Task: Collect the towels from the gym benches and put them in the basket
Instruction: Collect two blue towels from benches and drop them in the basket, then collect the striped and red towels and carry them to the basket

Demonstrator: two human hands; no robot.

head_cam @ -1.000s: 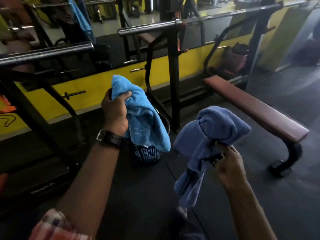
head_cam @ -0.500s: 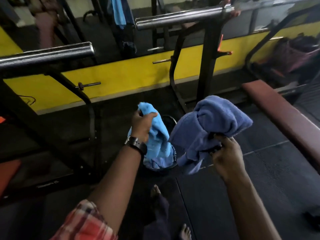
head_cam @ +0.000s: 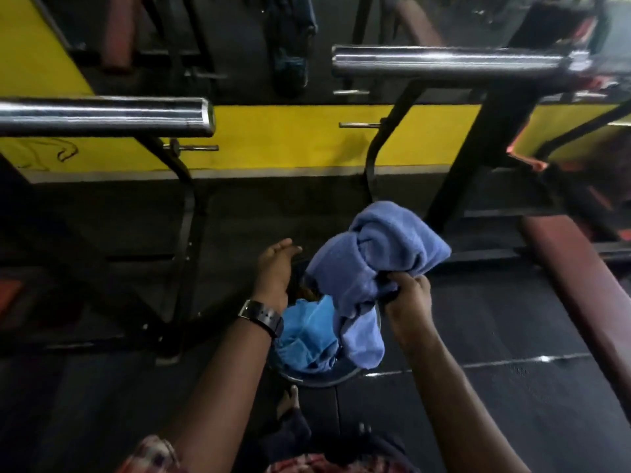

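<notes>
A round basket (head_cam: 316,378) stands on the dark floor just in front of my feet. A bright blue towel (head_cam: 307,336) lies bunched inside it. My left hand (head_cam: 275,271) hovers over the basket's far side with fingers straight and holds nothing. My right hand (head_cam: 406,295) grips a bundled lavender-blue towel (head_cam: 372,261) above the basket's right rim; one end of that towel hangs down into the basket.
A chrome barbell end (head_cam: 136,117) juts in from the left at head height and another bar (head_cam: 444,61) crosses the upper right on black racks. A maroon bench pad (head_cam: 573,302) runs along the right. A yellow wall band (head_cam: 290,138) lies ahead.
My left hand has let go of the bright blue towel, which now lies in the basket. The view has tilted down and I am closer to the basket; the lavender towel hangs over it.
</notes>
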